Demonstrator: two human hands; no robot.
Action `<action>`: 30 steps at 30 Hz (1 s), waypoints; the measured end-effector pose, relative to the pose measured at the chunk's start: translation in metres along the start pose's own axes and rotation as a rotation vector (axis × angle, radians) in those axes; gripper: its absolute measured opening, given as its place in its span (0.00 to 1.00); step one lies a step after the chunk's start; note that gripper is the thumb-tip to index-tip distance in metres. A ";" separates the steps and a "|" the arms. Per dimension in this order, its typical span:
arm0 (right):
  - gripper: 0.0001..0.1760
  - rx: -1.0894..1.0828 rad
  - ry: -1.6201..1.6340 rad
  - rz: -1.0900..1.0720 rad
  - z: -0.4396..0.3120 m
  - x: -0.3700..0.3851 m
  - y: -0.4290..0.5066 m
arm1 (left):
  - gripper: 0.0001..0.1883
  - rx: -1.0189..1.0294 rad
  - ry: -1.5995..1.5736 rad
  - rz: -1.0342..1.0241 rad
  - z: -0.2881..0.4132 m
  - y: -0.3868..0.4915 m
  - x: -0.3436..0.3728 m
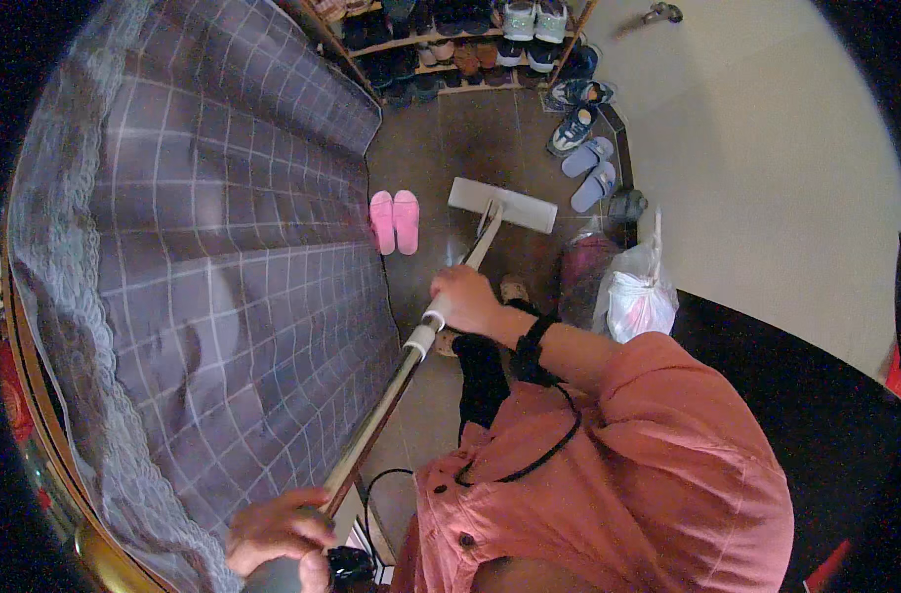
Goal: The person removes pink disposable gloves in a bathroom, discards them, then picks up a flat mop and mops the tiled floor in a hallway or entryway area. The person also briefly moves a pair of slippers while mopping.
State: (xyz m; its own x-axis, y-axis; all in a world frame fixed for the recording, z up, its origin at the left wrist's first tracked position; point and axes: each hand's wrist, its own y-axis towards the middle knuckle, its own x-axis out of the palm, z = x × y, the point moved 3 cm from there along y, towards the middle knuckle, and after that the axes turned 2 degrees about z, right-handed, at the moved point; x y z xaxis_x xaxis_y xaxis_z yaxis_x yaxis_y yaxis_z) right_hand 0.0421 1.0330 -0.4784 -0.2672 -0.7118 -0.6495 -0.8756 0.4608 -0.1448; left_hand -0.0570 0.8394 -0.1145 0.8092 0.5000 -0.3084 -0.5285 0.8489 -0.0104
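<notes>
A flat mop (376, 404) runs slantwise across the view, its pole held in both of my hands. My right hand (465, 296) grips the lower part of the pole, just beyond the white collar (419, 341). Near the bottom edge, my left hand (287, 530) is wrapped around the upper end. Flat on the brown tiled floor (480, 141) lies the white rectangular mop head (528, 211), right of a pair of pink slippers (395, 222). A black band (536, 347) with a cable circles my right wrist.
A checked cloth with a lace edge (235, 222) hangs along the left. Shoes fill a rack (465, 37) at the far end. Sneakers (575, 130) and grey-blue slippers (595, 185) line the right wall (747, 163). A tied white plastic bag (641, 304) stands closer, beside a reddish bag (585, 259).
</notes>
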 end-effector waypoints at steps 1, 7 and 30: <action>0.12 -0.054 -0.019 0.089 -0.021 0.011 -0.013 | 0.12 0.043 -0.043 0.147 0.006 -0.007 -0.008; 0.11 -0.155 0.167 -0.198 -0.077 0.044 -0.029 | 0.14 0.178 0.001 -0.035 0.041 -0.028 -0.039; 0.12 -0.173 0.204 -0.089 -0.087 0.030 0.012 | 0.09 0.321 0.021 0.320 0.034 -0.025 -0.035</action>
State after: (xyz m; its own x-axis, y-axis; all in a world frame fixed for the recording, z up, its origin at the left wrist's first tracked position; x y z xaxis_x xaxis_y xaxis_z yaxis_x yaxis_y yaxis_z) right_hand -0.0116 0.9708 -0.4349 -0.2459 -0.8456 -0.4739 -0.9504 0.3065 -0.0538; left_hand -0.0633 0.8071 -0.0709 0.6111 0.7451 -0.2672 -0.6422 0.6640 0.3830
